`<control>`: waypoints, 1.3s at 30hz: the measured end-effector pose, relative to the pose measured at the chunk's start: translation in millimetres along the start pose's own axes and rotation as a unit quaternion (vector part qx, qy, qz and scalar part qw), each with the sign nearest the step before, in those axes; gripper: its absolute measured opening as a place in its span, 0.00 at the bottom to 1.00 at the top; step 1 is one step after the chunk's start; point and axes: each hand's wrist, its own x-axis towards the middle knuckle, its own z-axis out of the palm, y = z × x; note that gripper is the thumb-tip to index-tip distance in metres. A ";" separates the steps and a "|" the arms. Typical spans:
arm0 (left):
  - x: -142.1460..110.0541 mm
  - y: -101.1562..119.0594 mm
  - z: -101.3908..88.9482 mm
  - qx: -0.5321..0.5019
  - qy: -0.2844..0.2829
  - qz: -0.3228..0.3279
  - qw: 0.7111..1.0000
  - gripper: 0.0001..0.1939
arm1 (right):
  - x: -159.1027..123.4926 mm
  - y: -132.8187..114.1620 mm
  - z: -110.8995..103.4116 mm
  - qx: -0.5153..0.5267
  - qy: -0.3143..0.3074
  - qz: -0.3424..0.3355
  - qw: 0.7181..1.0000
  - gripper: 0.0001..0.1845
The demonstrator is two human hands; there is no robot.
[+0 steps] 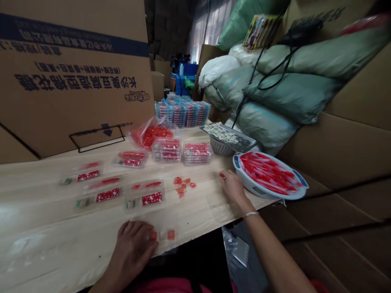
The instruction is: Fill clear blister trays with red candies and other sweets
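My left hand (134,244) rests at the table's front edge, fingers curled, at the left side of a faint clear plastic tray (165,245). A small red square packet (171,234) shows there, and another red one is beside my thumb. Near the basin, my right hand (232,187) is closed over the table, with a small red piece (222,176) at its fingertips. Between the hands and farther back lie several loose red squares (183,185). Clear trays (145,195) holding red packets and a small green-and-white packet lie to the left.
A white basin (258,189) of red-and-clear packets stands right, before a grey basket (220,148) bearing a tray of pale packets. Stacked filled trays (197,154), a bag of red pieces (152,134) and a large carton (76,81) stand behind. Sacks (293,89) fill the right.
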 end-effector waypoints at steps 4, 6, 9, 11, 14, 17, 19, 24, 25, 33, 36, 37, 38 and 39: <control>4.4 -3.0 1.3 0.031 0.060 0.025 0.997 0.09 | 22.5 -3.5 6.0 -0.016 -0.025 -0.023 0.999 0.11; 4.8 -7.2 2.1 0.028 0.074 0.014 0.997 0.09 | 20.4 -21.7 15.7 0.001 -0.051 -0.075 0.996 0.10; 6.4 -10.0 0.9 0.001 0.090 -0.010 0.996 0.08 | 10.7 -49.9 30.1 0.041 -0.107 -0.147 0.983 0.08; 10.7 -4.8 -2.5 -0.039 0.102 -0.023 0.994 0.07 | 1.7 -64.6 34.3 0.058 -0.126 -0.160 0.977 0.07; 22.1 15.1 -8.9 -0.152 0.107 -0.065 0.980 0.08 | -21.8 -88.0 30.0 0.153 -0.145 -0.135 0.968 0.08; 33.1 39.2 -11.6 -0.284 0.080 -0.109 0.949 0.10 | -59.7 -118.6 21.1 0.356 -0.229 -0.086 0.902 0.06; 35.6 49.5 -11.7 -0.342 0.054 -0.118 0.931 0.07 | -85.6 -135.9 19.0 0.446 -0.282 -0.046 0.848 0.05; 23.4 50.2 -14.3 -0.414 -0.021 -0.128 0.901 0.06 | -119.8 -146.6 34.2 0.572 -0.368 0.090 0.727 0.09; 20.0 48.8 -15.5 -0.422 -0.031 -0.132 0.896 0.06 | -122.4 -146.2 37.9 0.581 -0.380 0.110 0.711 0.11; -9.9 51.1 -30.2 -0.427 -0.078 -0.177 0.883 0.06 | -150.6 -163.8 40.6 0.571 -0.401 0.091 0.711 0.14; -21.6 50.7 -30.3 -0.470 -0.047 -0.302 0.828 0.03 | -156.7 -169.0 34.2 0.554 -0.399 0.059 0.729 0.08; -24.1 49.8 -29.7 -0.487 -0.029 -0.350 0.800 0.03 | -156.8 -170.5 32.4 0.545 -0.397 0.043 0.737 0.08; -25.5 48.8 -29.0 -0.503 -0.013 -0.387 0.773 0.02 | -156.3 -172.1 31.1 0.532 -0.389 0.021 0.752 0.10; -26.1 47.9 -28.7 -0.516 -0.001 -0.409 0.753 0.03 | -155.4 -173.9 30.3 0.515 -0.375 -0.005 0.771 0.10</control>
